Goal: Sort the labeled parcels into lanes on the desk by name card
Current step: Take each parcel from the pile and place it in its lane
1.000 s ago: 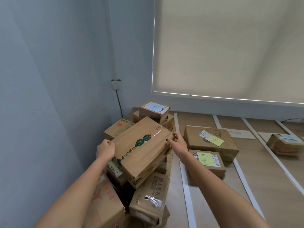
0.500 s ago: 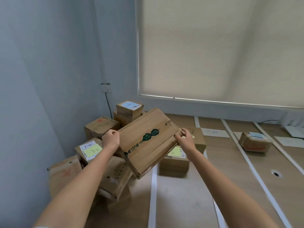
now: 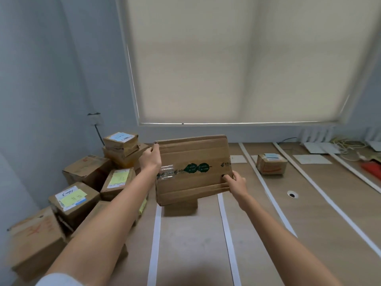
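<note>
I hold a large flat cardboard parcel with green leaf-shaped stamps and clear tape, lifted above the desk over the lane between two white strips. My left hand grips its upper left corner. My right hand grips its lower right corner. A pile of labeled parcels sits against the left wall. White name cards lie at the far ends of the lanes. One small parcel rests in a lane to the right.
White tape strips divide the wooden desk into lanes. A round cable hole is on the right. Cables, white papers and a red item lie at the far right. A closed window blind fills the back wall.
I have lifted the parcel off the pile and carried it right and up, turning it level. The view has swung right, showing more lanes.
</note>
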`<state>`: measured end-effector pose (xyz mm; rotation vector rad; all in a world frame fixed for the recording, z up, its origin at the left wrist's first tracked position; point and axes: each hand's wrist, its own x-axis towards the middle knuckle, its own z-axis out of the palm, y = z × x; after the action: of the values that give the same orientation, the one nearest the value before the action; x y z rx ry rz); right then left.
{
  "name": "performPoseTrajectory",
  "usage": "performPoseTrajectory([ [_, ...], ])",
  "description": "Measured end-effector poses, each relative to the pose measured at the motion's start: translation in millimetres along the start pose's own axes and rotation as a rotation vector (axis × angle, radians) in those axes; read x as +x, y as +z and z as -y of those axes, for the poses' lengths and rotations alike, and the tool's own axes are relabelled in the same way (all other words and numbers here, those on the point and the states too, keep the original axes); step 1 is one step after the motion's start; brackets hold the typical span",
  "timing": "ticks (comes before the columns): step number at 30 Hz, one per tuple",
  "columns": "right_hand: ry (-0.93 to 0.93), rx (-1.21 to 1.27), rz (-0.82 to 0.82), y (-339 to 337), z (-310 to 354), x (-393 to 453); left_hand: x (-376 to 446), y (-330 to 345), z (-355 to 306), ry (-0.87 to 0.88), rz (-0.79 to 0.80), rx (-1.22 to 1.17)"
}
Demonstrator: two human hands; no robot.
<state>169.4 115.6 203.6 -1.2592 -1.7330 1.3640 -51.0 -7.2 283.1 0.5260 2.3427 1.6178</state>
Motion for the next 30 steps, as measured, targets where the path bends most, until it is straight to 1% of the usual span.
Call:
performPoseTrajectory([
  [4,0.007,0.034,-0.067,-15,-6,1,-2,19,-3,-0.002,0.070,-0.008],
  [8,0.022,0.109,-0.108,-30,-5,8,-1,33,-1,-0.033,0.171,-0.131],
  [11,0.105,0.185,-0.047,-33,4,13,4,37,5,-0.078,0.193,-0.154],
  [14,0.211,0.272,0.018,-33,13,18,14,37,12,-0.097,0.163,-0.164],
  [17,0.310,0.264,0.050,-32,16,24,26,33,20,-0.085,0.151,-0.169],
  [20,0.351,0.214,0.061,-24,18,29,36,31,27,-0.066,0.185,-0.211],
  [22,0.379,0.198,0.069,-17,20,33,41,32,29,-0.084,0.212,-0.228],
  [26,0.425,0.106,0.165,-11,21,41,48,31,33,-0.084,0.212,-0.161],
  [28,0.413,0.125,0.182,-10,19,44,52,29,38,-0.091,0.225,-0.163],
  [30,0.376,0.238,0.187,-6,16,46,54,28,44,-0.117,0.239,-0.203],
])
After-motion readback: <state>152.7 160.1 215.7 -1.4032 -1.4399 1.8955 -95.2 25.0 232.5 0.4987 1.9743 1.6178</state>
